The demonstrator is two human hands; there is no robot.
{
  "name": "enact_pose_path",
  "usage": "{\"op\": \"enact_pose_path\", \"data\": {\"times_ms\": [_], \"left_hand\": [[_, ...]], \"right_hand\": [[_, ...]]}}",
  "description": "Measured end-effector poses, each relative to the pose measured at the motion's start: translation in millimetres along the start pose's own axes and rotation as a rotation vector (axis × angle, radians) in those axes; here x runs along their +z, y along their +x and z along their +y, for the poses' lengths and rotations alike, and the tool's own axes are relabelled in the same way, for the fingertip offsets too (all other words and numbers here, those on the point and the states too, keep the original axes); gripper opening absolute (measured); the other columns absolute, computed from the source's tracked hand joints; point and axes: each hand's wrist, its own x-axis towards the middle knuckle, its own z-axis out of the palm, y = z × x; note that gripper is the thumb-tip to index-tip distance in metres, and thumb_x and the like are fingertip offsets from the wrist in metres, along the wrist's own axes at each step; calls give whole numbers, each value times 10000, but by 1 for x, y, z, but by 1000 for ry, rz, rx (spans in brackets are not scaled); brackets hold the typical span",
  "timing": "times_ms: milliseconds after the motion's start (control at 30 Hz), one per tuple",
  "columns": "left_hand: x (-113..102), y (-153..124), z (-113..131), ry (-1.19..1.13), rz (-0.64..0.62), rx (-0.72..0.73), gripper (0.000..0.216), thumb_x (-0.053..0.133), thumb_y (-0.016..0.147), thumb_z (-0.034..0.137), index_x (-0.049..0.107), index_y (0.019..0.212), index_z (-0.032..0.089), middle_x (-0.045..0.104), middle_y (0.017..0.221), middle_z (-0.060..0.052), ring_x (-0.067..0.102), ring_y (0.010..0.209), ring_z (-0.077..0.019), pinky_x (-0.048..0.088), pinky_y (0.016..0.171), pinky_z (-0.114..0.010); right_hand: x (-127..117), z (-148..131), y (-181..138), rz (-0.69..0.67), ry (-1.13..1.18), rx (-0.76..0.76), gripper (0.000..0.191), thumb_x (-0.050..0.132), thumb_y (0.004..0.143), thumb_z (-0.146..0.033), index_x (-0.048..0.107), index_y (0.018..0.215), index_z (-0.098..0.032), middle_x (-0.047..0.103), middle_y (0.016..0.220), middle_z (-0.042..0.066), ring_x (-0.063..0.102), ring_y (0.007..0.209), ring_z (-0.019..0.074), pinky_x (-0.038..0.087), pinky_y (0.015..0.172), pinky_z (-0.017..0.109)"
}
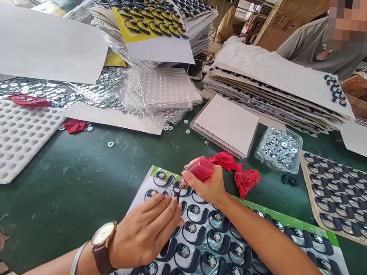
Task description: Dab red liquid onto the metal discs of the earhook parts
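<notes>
My right hand (207, 181) is wrapped around a small red bottle (201, 168), which is tilted with its rounded base up. Its narrow dark tip points down at the far left part of a sheet of curved black parts (214, 236), each with a round, silvery centre. My left hand (147, 227), with a watch on the wrist, lies palm down over the same sheet. Its fingers are stretched out and end close to the bottle's tip; what lies under the palm is hidden. The sheet has a green printed edge (288, 216).
A clear tub (293, 159) of metal washers stands beyond my right hand, near crumpled red wraps (246, 181). Another sheet of black parts (343, 198) lies right. A white dimpled tray (10, 142) is left. Stacked sheets (274, 72) stand at the back, where a person in grey (305, 41) sits.
</notes>
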Motion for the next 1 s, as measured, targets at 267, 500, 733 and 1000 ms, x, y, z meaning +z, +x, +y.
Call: {"op": "enact_pose_path", "data": {"times_ms": [267, 500, 733, 1000], "left_hand": [[-1, -4, 1, -18, -12, -17, 224, 613, 902, 147, 671, 1077, 20, 732, 1034, -147, 713, 928, -279, 607, 830, -429], [1, -5, 0, -76, -15, -51, 252, 640, 881, 133, 661, 1104, 16, 727, 1053, -150, 708, 943, -288, 600, 843, -448], [0, -5, -1, -81, -10, -67, 240, 612, 900, 142, 664, 1105, 30, 729, 1052, -138, 703, 956, -271, 582, 877, -423], [0, -5, -3, -114, -12, -110, 236, 618, 899, 144, 655, 1117, 61, 728, 1051, -112, 695, 963, -238, 548, 919, -402]], "right_hand": [[0, -2, 3, 46, 37, 29, 260, 703, 801, -467, 636, 788, -216, 665, 624, 17, 630, 583, 177, 547, 607, 311], [0, -2, 3, 121, 83, 33, 273, 698, 802, -476, 626, 760, -216, 640, 588, 7, 625, 554, 176, 543, 597, 318], [2, -5, 6, 104, 34, 15, 309, 690, 795, -508, 623, 707, -219, 631, 559, 6, 600, 526, 170, 527, 567, 311], [-4, -11, 6, 85, -108, -10, 315, 644, 848, -484, 618, 670, -225, 647, 569, 15, 593, 539, 170, 510, 605, 316]]}}
